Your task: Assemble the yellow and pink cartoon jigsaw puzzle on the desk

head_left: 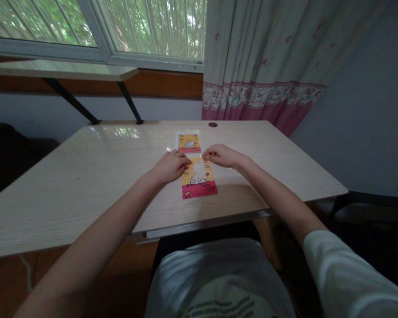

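Observation:
On the desk lies a glossy yellow-and-red printed packet [199,185] with a white cartoon animal on it. My left hand [173,165] rests at its upper left edge, fingers bent together and pressed on it. At the upper right corner, my right hand [221,155] has thumb and fingertips pinched together on the packet's edge. Just beyond lies a smaller yellow-and-red printed piece [189,143] with a similar cartoon and a clear or whitish border. Whether the two pieces are joined cannot be made out.
The pale wooden desk [102,176] has a round cable hole [212,125] near its back edge. A raised shelf [63,70] on black supports stands at the back left. Behind are a window [152,31] and a floral curtain [252,57]. A dark chair [374,207] is at the right.

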A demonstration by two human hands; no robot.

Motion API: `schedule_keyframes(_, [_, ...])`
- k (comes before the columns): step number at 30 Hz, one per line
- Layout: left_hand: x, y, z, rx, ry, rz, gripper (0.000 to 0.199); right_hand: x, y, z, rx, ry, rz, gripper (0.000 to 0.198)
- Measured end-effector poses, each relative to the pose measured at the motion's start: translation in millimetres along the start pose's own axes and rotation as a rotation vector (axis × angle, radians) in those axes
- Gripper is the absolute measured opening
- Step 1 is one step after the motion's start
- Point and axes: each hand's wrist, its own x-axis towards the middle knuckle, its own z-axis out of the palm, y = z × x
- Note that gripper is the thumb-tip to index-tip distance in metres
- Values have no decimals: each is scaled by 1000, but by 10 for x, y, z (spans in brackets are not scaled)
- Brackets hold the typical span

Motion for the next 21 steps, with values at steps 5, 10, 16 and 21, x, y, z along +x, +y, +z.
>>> schedule_keyframes(5, [-4,-47,26,-29,4,22,35,-172,215,-267,-31,52,205,27])
schedule_keyframes(10, [-1,-36,28,-52,0,12,37,-363,509,-523,-112,4,365,25])
schedule_keyframes(16, [8,-4,24,-42,2,-6,37,-669,800,-713,-173,-96,711,13])
schedule_keyframes(21, [5,47,-15,-18,-5,-8,34,-719,843,-728,-163,-98,755,12])
